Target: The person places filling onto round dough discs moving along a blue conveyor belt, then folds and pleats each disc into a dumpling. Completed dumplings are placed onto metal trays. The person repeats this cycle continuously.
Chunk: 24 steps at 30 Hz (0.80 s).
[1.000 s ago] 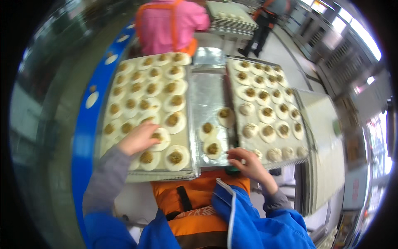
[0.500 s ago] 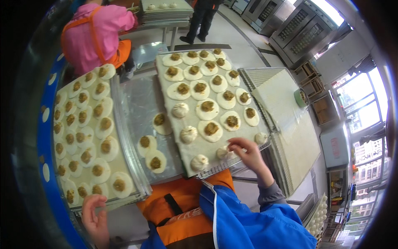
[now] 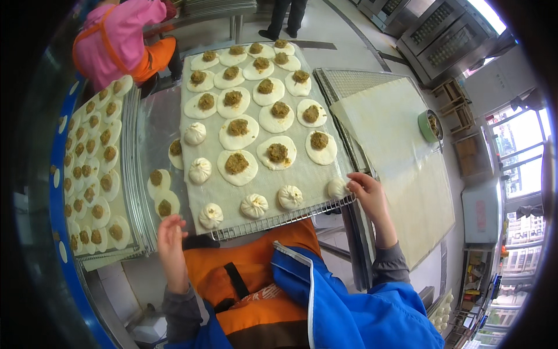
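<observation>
Cream-papered rectangular wire tray [image 3: 314,179] is positioned centrally. Second cream-lined tray [image 3: 118,206] is placed to its left. Left hand [image 3: 171,241] is held empty just off the central tray's near-left corner, fingers loosely spread. Right hand [image 3: 374,200] is placed at the near-right corner, fingertips bent. Flat white dough discs [image 3: 238,173] topped with brown filling are laid in rows on both trays. Six white pleated buns [image 3: 254,206] are set along the central tray's left and near edges; the rightmost is met by the right fingertips, whether pinched cannot be told.
</observation>
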Each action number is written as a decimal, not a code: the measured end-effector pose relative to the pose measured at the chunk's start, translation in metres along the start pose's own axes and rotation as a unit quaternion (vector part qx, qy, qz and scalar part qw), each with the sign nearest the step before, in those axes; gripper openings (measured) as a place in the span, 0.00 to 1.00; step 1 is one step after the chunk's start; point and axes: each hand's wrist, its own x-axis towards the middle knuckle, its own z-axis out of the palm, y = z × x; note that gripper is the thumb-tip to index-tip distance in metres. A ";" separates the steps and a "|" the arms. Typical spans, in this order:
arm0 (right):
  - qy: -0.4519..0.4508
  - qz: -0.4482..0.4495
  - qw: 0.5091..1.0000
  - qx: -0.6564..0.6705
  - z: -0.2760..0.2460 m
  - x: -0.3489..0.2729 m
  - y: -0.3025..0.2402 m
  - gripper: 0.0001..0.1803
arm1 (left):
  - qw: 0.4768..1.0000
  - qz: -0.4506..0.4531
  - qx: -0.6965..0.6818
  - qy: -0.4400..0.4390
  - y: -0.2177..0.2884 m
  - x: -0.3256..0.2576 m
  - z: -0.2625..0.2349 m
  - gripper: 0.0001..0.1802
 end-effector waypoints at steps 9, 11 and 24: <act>-0.044 -0.214 0.972 -0.089 0.027 -0.008 -0.014 0.29 | 0.999 0.018 -0.001 0.034 -0.015 -0.012 -0.011 0.14; -0.058 -0.241 0.957 -0.149 0.033 -0.007 -0.008 0.29 | 0.999 0.017 -0.005 0.035 -0.024 -0.008 -0.012 0.14; 0.027 -0.124 0.938 -0.323 0.011 0.030 0.039 0.08 | 0.990 -0.120 0.003 -0.069 -0.049 0.038 0.013 0.12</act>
